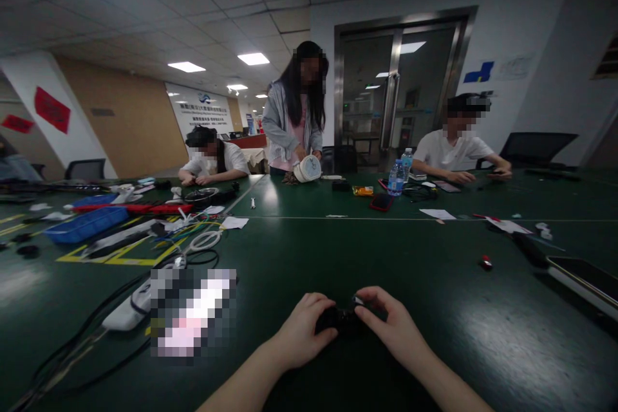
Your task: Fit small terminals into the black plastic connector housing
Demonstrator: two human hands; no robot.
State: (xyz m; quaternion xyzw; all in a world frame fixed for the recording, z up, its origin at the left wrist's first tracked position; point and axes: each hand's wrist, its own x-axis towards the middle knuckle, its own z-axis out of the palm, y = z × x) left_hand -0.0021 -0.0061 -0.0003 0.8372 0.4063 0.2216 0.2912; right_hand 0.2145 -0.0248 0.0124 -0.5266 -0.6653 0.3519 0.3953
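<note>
A small black object (344, 318) is low in the middle of the view, just above the green table (290, 257). My left hand (304, 329) grips its left end between thumb and curled fingers. My right hand (392, 322) is at its right end, with thumb and forefinger pinched round a small piece (358, 300) that looks dark with a light edge. Whether that piece is joined to the black object is too small to tell.
On the left lie a white power strip (130, 309), cables, a blurred-out bright screen (197, 315) and a blue tray (87, 225). A small red item (485, 262) and a dark flat device (586, 277) are on the right. Bottles (396, 178) and three people are across the table.
</note>
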